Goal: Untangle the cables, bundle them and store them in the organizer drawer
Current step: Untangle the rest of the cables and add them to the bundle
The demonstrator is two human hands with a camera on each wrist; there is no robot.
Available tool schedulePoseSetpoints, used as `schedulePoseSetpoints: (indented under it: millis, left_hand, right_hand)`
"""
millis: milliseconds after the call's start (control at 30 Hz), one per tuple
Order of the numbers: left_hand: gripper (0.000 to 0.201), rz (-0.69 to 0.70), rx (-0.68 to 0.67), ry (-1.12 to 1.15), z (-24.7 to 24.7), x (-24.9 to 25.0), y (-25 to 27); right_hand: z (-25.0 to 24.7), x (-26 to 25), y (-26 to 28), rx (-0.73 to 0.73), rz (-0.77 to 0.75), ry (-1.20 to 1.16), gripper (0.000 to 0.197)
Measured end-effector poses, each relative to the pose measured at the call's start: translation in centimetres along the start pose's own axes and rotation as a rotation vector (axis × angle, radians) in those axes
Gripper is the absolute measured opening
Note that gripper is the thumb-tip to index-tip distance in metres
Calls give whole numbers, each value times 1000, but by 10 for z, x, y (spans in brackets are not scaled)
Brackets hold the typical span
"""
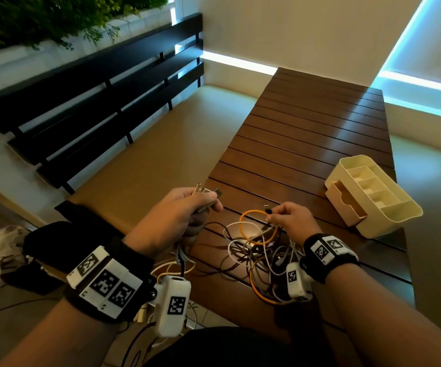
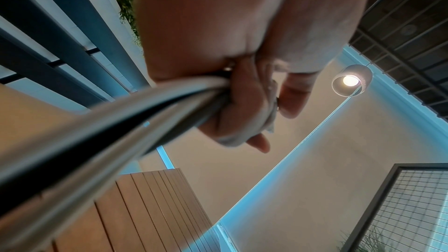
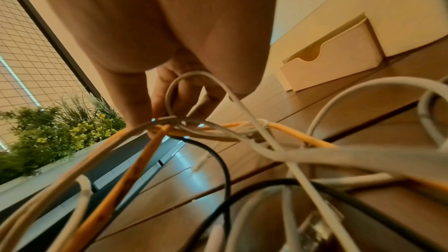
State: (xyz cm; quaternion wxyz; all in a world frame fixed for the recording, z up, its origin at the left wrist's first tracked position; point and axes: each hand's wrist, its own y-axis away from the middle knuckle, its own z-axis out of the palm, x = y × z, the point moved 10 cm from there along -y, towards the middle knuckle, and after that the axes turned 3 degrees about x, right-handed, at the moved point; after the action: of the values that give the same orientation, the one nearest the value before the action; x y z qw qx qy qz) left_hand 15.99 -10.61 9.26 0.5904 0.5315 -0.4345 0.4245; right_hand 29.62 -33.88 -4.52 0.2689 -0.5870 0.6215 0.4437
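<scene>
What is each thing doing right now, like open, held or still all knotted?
left hand: grips several cable ends, plugs sticking out past the fingers.
right hand: pinches one cable end above the pile.
cables: still tangled in a heap on the table.
orange cable: looped within the tangle.
drawer: pulled open; no cables seen in it.
organizer: upright on the table; top compartments look empty.
table: carries the pile and organizer.

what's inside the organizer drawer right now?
The drawer is pulled partly out of the cream organizer. The part that shows looks empty, no cables in it. Its rear stays hidden inside the organizer body; the cables lie tangled on the table.
</scene>
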Motion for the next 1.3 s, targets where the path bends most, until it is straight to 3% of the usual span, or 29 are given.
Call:
schedulePoseSetpoints:
  millis: [133,267,367,467,533,600,700,767,833,1000,1067,1200,1300]
  left_hand:
    - [33,-4,2,-7,2,2,-2]
    - [31,-1,6,-3,5,5,-4]
    - [30,4,2,0,8,6,-5]
    - [28,14,15,11,8,7,-8]
    - [25,20,28,36,8,7,-10]
    - [23,31,47,61,8,9,-11]
    - [17,66,46,49,12,14,-12]
    - [16,100,33,1,16,18,-11]
    - [15,121,33,-28,17,19,-11]
    - [14,153,66,6,20,17,-14]
    - [15,179,66,4,20,18,-16]
    - [14,246,70,-30,21,21,-16]
    - [13,255,95,-24,18,20,-18]
  right_hand:
    - [-5,-19,-1,-18,-69,-33,42]
    - [-18,-50,-2,41,-264,328,20]
    - [-27,-87,10,168,-476,589,13]
    - [-50,-138,37,278,-630,364,12]
    - [-71,-163,54,343,-620,75,11]
    - [-72,-161,51,317,-526,-67,11]
    - [-42,-127,39,132,-333,26,14]
    - [-40,-117,40,117,-296,63,15]
    - [-55,-132,46,175,-334,26,15]
    - [-123,-218,98,401,-709,-409,25]
    - [-118,-219,96,376,-668,-371,25]
    - [-54,-155,71,164,-376,-86,24]
    - [-32,-139,80,125,-319,-91,24]
